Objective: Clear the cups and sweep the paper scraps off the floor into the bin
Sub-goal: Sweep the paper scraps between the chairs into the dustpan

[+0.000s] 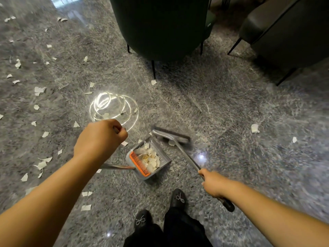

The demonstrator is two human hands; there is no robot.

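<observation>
A grey dustpan [164,158] with an orange comb edge sits on the floor ahead of my feet, holding a heap of white paper scraps [150,158]. My left hand [99,138] grips the top of the dustpan's long handle [117,166]. My right hand [213,183] grips the broom handle [188,157]. The grey broom head [170,135] rests on the floor at the dustpan's mouth, with one scrap under it. Several more paper scraps [40,90] lie scattered over the grey marble floor, mostly to the left; two lie at the right [255,128].
A dark green chair [160,25] on thin black legs stands straight ahead, and a dark sofa [292,29] at the upper right. My two black shoes [178,197] are below the dustpan. A bright light reflection [114,107] glares on the floor.
</observation>
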